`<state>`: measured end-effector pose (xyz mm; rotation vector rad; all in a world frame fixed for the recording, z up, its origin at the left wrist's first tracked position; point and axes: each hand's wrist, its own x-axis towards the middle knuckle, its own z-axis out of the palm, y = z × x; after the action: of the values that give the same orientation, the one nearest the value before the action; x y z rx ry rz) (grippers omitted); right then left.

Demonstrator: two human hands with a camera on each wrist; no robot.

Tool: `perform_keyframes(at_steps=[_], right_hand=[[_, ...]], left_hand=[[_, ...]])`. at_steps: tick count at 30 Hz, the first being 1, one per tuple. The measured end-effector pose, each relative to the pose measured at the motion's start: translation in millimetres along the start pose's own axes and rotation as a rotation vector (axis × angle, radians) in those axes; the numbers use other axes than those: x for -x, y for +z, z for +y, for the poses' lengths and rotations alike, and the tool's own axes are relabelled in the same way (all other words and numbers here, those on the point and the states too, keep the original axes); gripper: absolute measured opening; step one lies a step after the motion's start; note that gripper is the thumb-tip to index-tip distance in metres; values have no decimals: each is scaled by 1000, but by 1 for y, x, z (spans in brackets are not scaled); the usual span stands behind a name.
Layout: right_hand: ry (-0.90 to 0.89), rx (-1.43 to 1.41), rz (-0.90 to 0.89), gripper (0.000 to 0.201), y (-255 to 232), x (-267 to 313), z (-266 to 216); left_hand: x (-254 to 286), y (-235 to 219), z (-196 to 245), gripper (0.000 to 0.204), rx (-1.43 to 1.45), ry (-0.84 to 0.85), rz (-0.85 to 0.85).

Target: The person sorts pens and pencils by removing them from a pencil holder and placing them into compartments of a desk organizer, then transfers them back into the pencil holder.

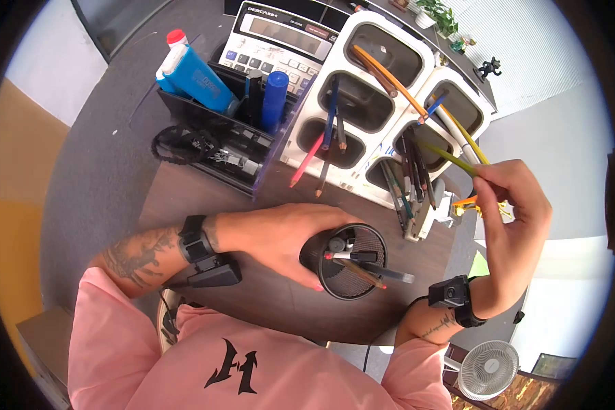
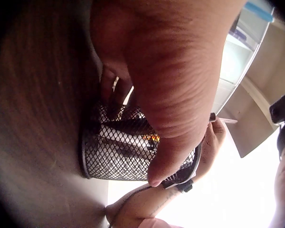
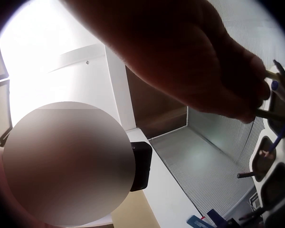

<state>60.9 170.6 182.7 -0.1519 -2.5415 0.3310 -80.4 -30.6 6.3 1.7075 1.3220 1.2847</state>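
My left hand (image 1: 280, 236) grips a black mesh pen cup (image 2: 118, 166) on the brown desk, with its thumb along the near side and fingers round the far side. Inside the cup are several pens and markers, among them a clear-capped pen (image 1: 393, 275) leaning out over the rim. To the right, my right hand (image 1: 516, 205) pinches a yellow-green pencil (image 1: 451, 157) between thumb and fingertips. The pencil's far end points into a compartment of a white organizer (image 1: 362, 19). Pencils and pens, including an orange pencil (image 1: 410, 99), stand in several compartments.
Left of the organizer stands a black desk caddy (image 1: 205, 113) with a blue bottle (image 1: 197, 78), a blue marker (image 1: 275, 102) and a coil of black cable (image 1: 184, 145). Behind the caddy leans a calculator (image 1: 280, 44). A white stapler-like object (image 1: 424, 222) lies near the organizer's front.
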Motion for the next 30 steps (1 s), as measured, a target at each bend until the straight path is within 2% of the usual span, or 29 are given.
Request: perform_keyframes(at_steps=[3, 5, 7, 8, 10, 12, 15, 20, 22, 24, 26, 28, 30], right_hand=[[62, -64, -174, 18, 2, 0, -4], [24, -112, -218, 20, -5, 2, -8], [-33, -206, -323, 34, -13, 6, -7], [-33, -206, -324, 34, -15, 7, -10], [-5, -286, -447, 41, -16, 8, -15], [-49, -248, -479, 46, -12, 6, -15], [9, -208, -605, 47, 0, 6, -25], [-11, -214, -616, 57, 17, 7, -32], [214, -129, -591, 60, 16, 4, -38], [167, -132, -555, 60, 22, 4, -40], [124, -134, -516, 60, 24, 4, -40], [59, -107, -668, 48, 22, 2, -39], [36, -119, -683, 44, 20, 3, -35]], left_hand=[[2, 2, -3, 88, -16, -8, 21], [3, 3, -5, 89, -34, -20, 36], [2, 3, -6, 92, 72, -62, 69], [2, 2, -5, 92, 72, -62, 70], [1, 0, -2, 97, 108, -78, 150], [0, -1, -2, 99, 84, -43, 156], [-1, -2, 0, 99, 159, -60, 135], [0, 0, 1, 97, 169, -16, 130], [-1, -1, 5, 97, 185, -20, 134], [-2, -1, 6, 96, 200, -25, 139], [-1, 2, 5, 95, 149, 42, 166], [-1, 4, 8, 91, 155, 49, 187], [-1, 4, 8, 88, 162, 54, 211]])
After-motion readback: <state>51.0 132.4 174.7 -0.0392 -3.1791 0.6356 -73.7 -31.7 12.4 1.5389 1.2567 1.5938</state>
